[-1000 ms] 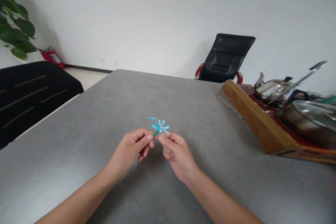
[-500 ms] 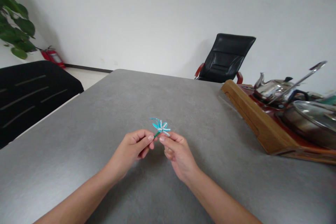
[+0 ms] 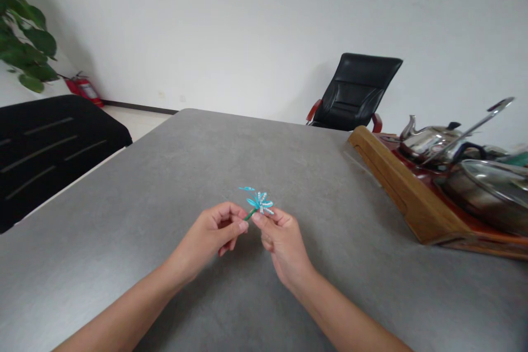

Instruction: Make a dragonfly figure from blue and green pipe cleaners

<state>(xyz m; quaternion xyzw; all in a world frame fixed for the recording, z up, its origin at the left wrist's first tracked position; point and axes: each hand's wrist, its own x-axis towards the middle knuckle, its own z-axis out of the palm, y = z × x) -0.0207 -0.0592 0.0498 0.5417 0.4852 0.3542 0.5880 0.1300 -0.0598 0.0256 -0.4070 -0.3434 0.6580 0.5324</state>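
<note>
A small beaded flower with light-blue and whitish, pearl-like petals is held over the grey table. Its green stem slants down to the left, and a thin blue loop sticks out at the upper left. The thumb and fingers of my left hand pinch the stem's lower end. My right hand is closed on the flower just below the petals, its thumb on top. The right fingertips are partly hidden behind the flower and thumb.
To the right stands a wooden tea tray with a metal kettle and a glass-lidded pot. A black office chair is beyond the table, a black mesh chair at left. A fire extinguisher and plant are farther back.
The flower has shifted slightly right and turned a little. My left fingers sit lower on the stem, showing more green between the hands. The blue loop has swung to another angle.
</note>
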